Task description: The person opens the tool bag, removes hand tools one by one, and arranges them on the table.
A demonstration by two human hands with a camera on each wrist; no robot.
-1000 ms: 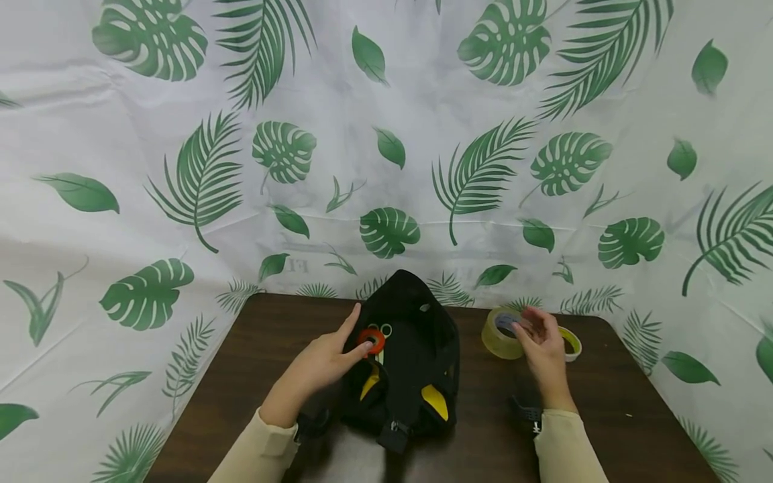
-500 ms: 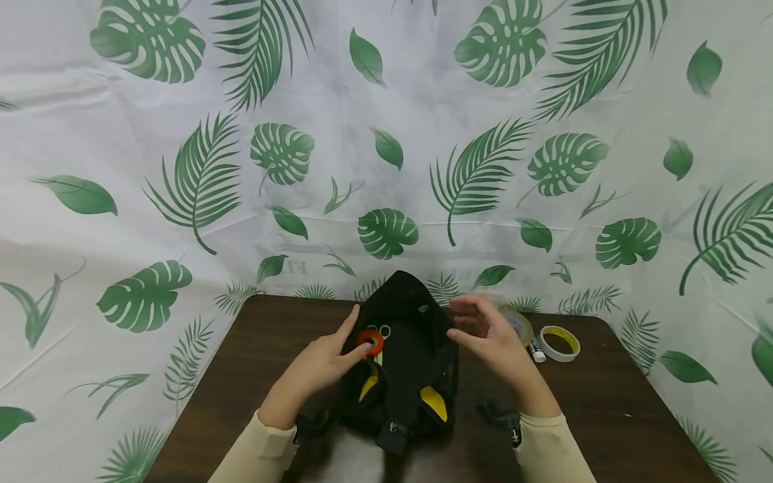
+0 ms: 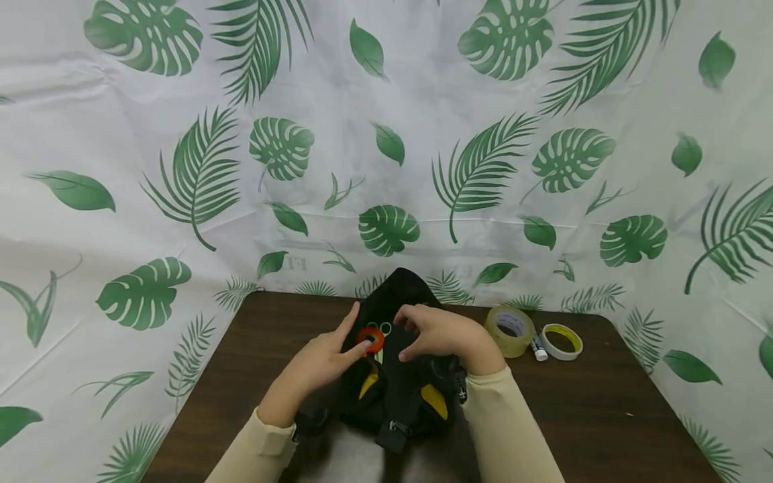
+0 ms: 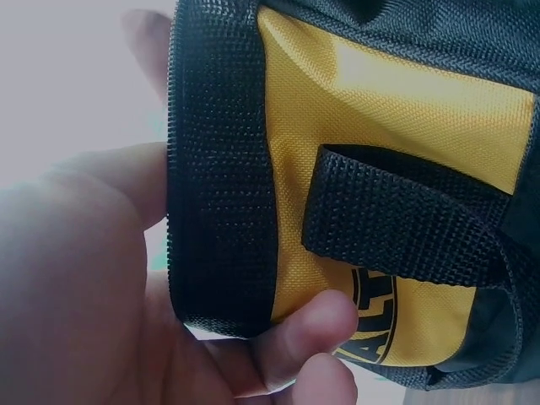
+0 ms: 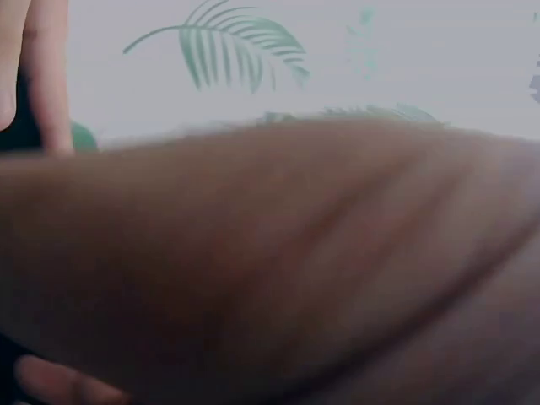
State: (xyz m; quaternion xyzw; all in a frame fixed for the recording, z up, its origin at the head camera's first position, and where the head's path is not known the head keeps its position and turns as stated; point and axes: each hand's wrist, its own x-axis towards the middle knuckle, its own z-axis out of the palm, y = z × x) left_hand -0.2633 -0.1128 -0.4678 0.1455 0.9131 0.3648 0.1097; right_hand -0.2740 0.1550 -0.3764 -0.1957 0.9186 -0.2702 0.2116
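Observation:
A black tool bag (image 3: 400, 285) with yellow panels stands unzipped on the table. My left hand (image 3: 320, 359) grips its left wall, the thumb over the rim and fingertips against the yellow outer panel (image 4: 316, 93), beside a black webbing loop (image 4: 396, 215). Near that thumb, within the bag's mouth, is a red tape roll (image 3: 376, 335). Scissors (image 3: 386, 328) with pale handles stand beside it. Over the mouth hovers my right hand (image 3: 443, 332), fingers bent, thumb apart, nothing between them. Its own wrist view is mostly filled by a blurred palm.
To the right of the bag lie a clear packing tape roll (image 3: 510, 332), a small white-capped tube (image 3: 539, 350) and a white tape roll with a yellow core (image 3: 561, 342). A leaf-printed sheet (image 3: 386, 174) hangs behind the brown table (image 3: 604, 416).
My right hand has come left from the tape rolls to over the bag's mouth, uncovering the rolls and the tube. The left hand keeps its grip on the bag.

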